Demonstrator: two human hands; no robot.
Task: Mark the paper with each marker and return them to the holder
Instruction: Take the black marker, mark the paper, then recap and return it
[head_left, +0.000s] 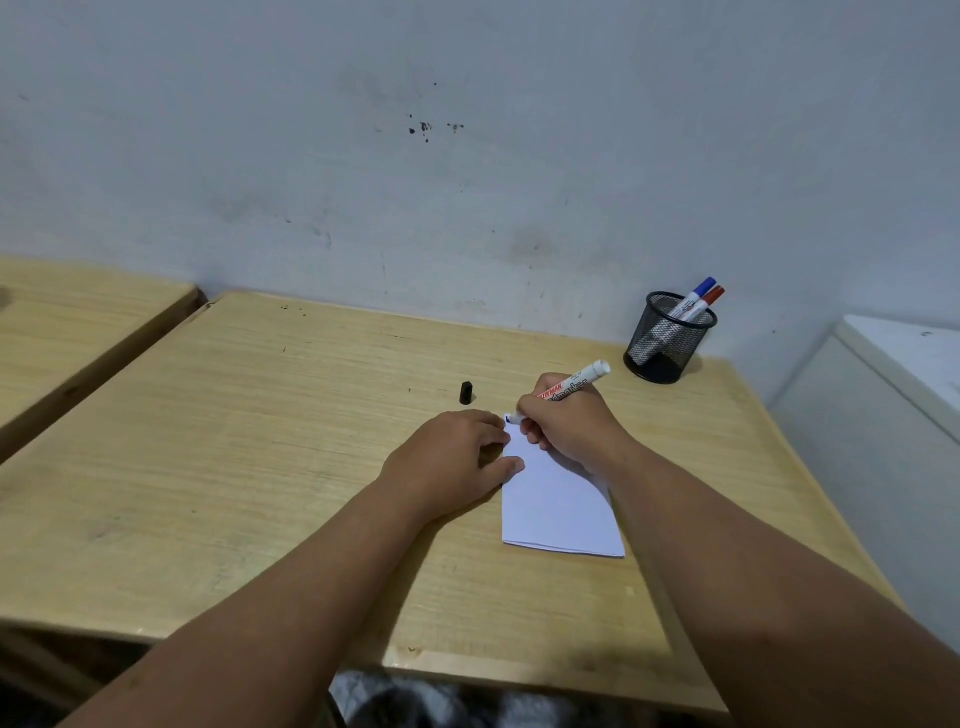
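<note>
Marker tip hidden behind the right hand (569, 431); can't tell whether it touches the sheet, only a small dark-blue mark shows at the sheet's far-left corner. Right-hand grip is closed around the white whiteboard marker with red lettering (576, 387), barrel end pointing to 2 o'clock. Left hand (457, 452) lies flat, grip empty, fingertips pinning the left edge of the folded white paper sheet (561, 512). The sheet's far part is covered by both hands.

Black wire-mesh cylindrical holder (670, 335) at 1 o'clock from the paper, near the wall: holds a blue-capped marker (696, 296) and a red-capped marker (709, 300), both leaning right, lower barrels blurred through the mesh.

Small black plastic cap (466, 393) stands on the light woodgrain bench (234, 467), at 11 o'clock from the left hand, apart from it.
</note>
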